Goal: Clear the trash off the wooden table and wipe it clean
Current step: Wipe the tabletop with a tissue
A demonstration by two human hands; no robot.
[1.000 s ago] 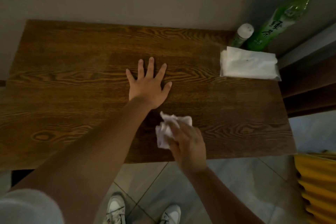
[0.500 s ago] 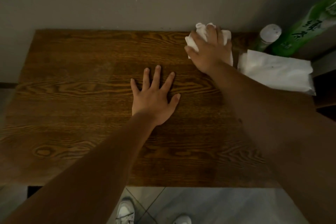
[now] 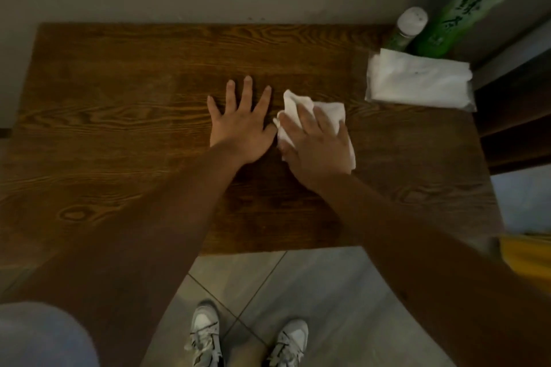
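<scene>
The dark wooden table [image 3: 119, 134] stands against the wall and fills the middle of the head view. My left hand [image 3: 243, 125] lies flat on it near the centre, fingers spread, holding nothing. Just to its right, my right hand [image 3: 317, 146] presses a crumpled white tissue [image 3: 332, 112] onto the tabletop. The tissue sticks out past my fingers toward the wall and to the right. My two hands almost touch at the thumbs.
A pack of white tissues [image 3: 417, 80] lies at the table's far right corner. Behind it stand a tall green bottle [image 3: 465, 9] and a small white-capped bottle [image 3: 408, 27]. Dark furniture [image 3: 518, 116] borders the right edge, something yellow [image 3: 527, 256] sits lower right, and my shoes [image 3: 205, 334] are on tiled floor.
My right hand swept the tissue from the near edge up to the far edge by the wall, then back to the table's middle beside my left hand. The left hand stayed planted.
</scene>
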